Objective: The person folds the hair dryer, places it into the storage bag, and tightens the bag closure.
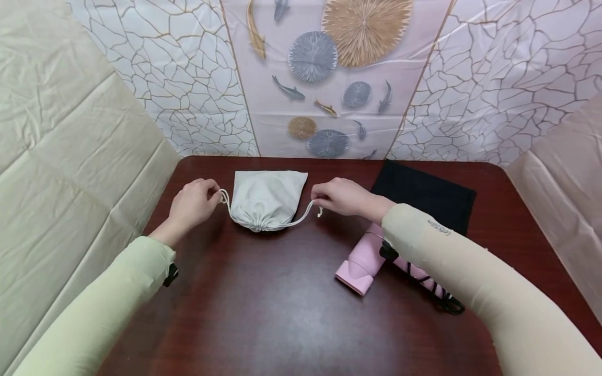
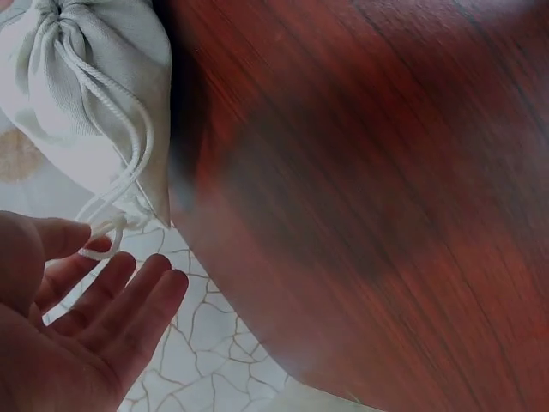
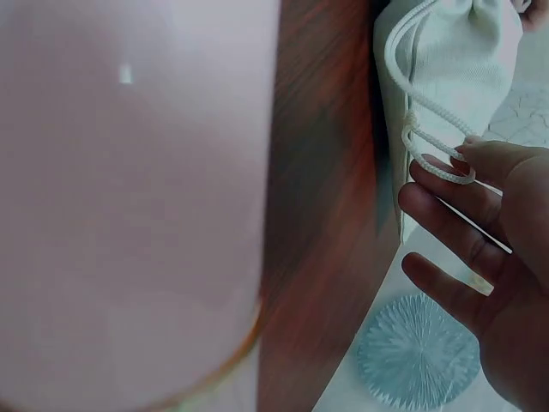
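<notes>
A white cloth drawstring bag (image 1: pixel 268 196) lies on the table with its gathered mouth toward me. To its left, my left hand (image 1: pixel 195 201) pinches one white drawstring (image 2: pixel 129 154) between thumb and index finger, the other fingers loosely extended. My right hand (image 1: pixel 340 196), on the other side of the bag, pinches the opposite drawstring (image 1: pixel 301 219), whose knotted end dangles below the fingers. In both wrist views the cords run from the pinched fingertips to the bag's neck, which is bunched nearly closed. What the bag holds is hidden.
A pink hair dryer (image 1: pixel 362 261) with a black cord (image 1: pixel 451 304) lies under my right forearm, partly hidden by it. Behind it, a black flat cloth (image 1: pixel 423 193) covers the back right of the dark red table (image 1: pixel 263 303). Patterned fabric (image 1: pixel 188 62) hangs behind the table.
</notes>
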